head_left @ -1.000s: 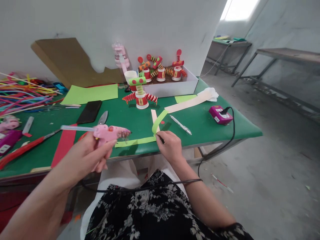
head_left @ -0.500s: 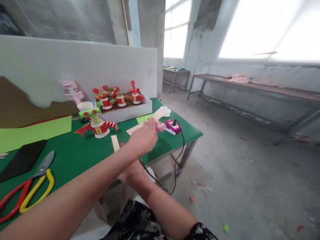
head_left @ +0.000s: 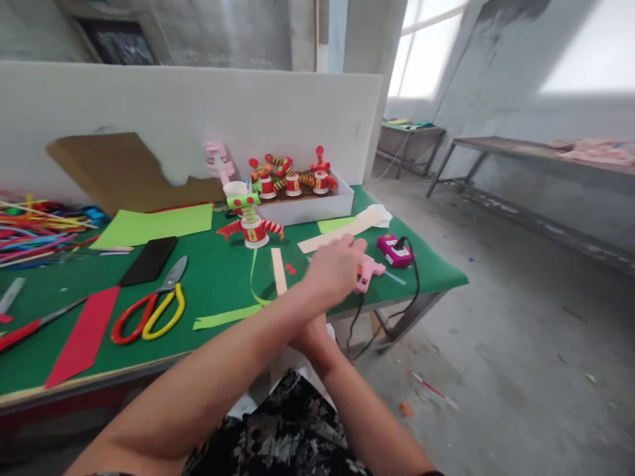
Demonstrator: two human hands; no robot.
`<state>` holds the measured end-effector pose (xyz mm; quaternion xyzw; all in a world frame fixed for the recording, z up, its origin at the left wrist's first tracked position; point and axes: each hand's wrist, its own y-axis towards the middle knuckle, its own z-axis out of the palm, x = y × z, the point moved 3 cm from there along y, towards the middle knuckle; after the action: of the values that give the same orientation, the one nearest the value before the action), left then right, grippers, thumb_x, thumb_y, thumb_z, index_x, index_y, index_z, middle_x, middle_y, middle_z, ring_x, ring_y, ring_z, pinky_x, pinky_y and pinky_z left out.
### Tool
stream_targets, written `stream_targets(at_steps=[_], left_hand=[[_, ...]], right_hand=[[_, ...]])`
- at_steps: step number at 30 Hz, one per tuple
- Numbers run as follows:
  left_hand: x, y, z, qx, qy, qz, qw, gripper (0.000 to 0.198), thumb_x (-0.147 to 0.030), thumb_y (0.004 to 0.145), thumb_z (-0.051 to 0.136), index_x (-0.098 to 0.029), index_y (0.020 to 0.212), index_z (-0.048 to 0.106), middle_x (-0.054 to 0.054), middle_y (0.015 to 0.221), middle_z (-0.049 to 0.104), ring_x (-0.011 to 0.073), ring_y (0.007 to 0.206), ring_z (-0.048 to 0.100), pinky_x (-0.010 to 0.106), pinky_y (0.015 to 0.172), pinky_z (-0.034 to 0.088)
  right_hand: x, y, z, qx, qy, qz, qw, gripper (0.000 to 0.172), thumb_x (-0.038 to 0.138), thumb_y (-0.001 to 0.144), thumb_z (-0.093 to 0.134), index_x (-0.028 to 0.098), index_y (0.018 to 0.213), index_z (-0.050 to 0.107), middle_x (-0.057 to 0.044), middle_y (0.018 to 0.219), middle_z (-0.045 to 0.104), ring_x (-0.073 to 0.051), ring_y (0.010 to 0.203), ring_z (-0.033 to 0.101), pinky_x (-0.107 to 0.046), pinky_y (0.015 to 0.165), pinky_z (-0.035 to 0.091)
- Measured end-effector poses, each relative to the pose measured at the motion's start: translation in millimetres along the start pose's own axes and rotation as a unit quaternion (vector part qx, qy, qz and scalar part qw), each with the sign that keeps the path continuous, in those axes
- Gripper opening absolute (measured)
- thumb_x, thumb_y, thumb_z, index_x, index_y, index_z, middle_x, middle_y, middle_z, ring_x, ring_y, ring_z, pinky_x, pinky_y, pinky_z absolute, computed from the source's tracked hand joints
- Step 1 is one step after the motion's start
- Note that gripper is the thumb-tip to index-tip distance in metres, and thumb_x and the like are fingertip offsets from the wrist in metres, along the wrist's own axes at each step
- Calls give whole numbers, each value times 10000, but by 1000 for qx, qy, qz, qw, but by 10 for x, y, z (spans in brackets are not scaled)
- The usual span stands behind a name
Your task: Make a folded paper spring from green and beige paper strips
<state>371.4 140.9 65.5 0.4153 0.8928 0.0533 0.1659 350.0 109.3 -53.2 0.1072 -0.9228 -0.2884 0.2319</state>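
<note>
My left hand [head_left: 337, 264] reaches across over the right side of the green table, its fingers curled. What they hold, if anything, is hidden. Just right of its fingers is a pink glue gun [head_left: 367, 272], a clear glue stick poking out of its back and a black cord hanging below. My right hand [head_left: 310, 336] is lower, at the table's front edge under my left forearm; its fingers are hidden. Left of the hands are a pale wooden strip [head_left: 278, 270], small red dots [head_left: 290, 269] and a green paper strip [head_left: 225, 318].
A red paper-cup figure with a green head [head_left: 254, 231] stands before a white box [head_left: 305, 210] holding similar figures. A purple power socket [head_left: 395, 250] sits near the right edge. Scissors [head_left: 169, 284], a black phone [head_left: 149, 260] and red paper [head_left: 89, 330] lie left.
The view has swung left, showing more of the table. The glue gun, mostly covered by my left hand before, now shows beside the fingers, with its handle visible.
</note>
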Motion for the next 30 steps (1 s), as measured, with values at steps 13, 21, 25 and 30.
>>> stream_targets(at_steps=[13,21,25,30], left_hand=[[2064,-1377,-463,-32,16,-40,999,688,-77,772,456,-268,1433,456,114,1601,294,329,1437,329,542,1098,368],[1992,-1164,-514,-10,-83,39,996,244,-160,709,517,-269,788,721,36,1188,730,271,1202,585,462,1071,394],[2055,-1302,-558,-30,-174,-123,977,225,-288,674,548,-234,829,702,39,879,760,249,885,683,391,876,520],[1962,-1472,-433,20,-449,-308,839,320,-391,787,535,-221,1052,590,15,724,707,202,595,688,348,610,567]], right_hand=[[40,65,-144,20,67,18,997,131,170,842,583,218,883,698,-46,845,741,-198,830,653,-296,761,498],[15,83,-155,36,92,28,995,245,96,796,524,228,902,700,-46,886,754,-212,871,668,-317,797,524],[25,93,-164,37,98,28,994,205,124,816,535,218,896,698,-51,879,750,-214,862,660,-319,790,516],[40,101,-181,35,99,21,994,166,159,840,544,203,892,696,-55,862,744,-213,843,647,-315,776,507]])
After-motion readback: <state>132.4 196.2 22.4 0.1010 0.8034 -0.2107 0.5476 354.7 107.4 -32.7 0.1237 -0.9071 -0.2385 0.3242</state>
